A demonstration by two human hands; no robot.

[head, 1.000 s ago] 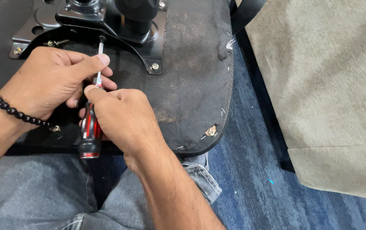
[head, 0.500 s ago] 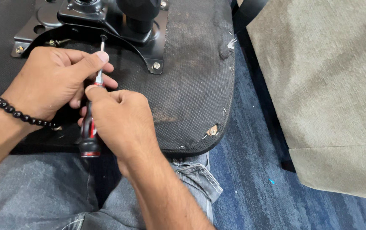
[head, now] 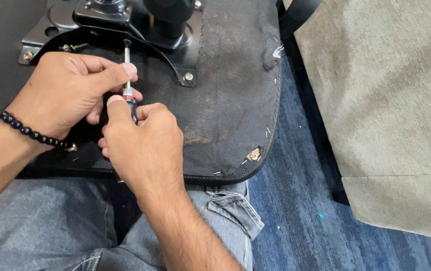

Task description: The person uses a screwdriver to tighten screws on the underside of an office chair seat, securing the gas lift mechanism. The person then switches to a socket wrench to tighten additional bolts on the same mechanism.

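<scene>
Moved: our right hand (head: 142, 145) slid up the screwdriver (head: 127, 83), hiding its handle.
Right hand: closed around the handle.
Left hand (head: 67, 93): fingertips pinch the shaft.
Tip: apparently on the black chair bracket (head: 175, 55), upper centre.

Count: two hands, left hand (head: 62, 93) and right hand (head: 142, 145). One screwdriver (head: 127, 75). One chair seat underside (head: 225, 105), one black metal mounting plate (head: 175, 50) (two plate bolts visible). One beaded bracelet (head: 30, 134). One tan cushion (head: 391, 110).
</scene>
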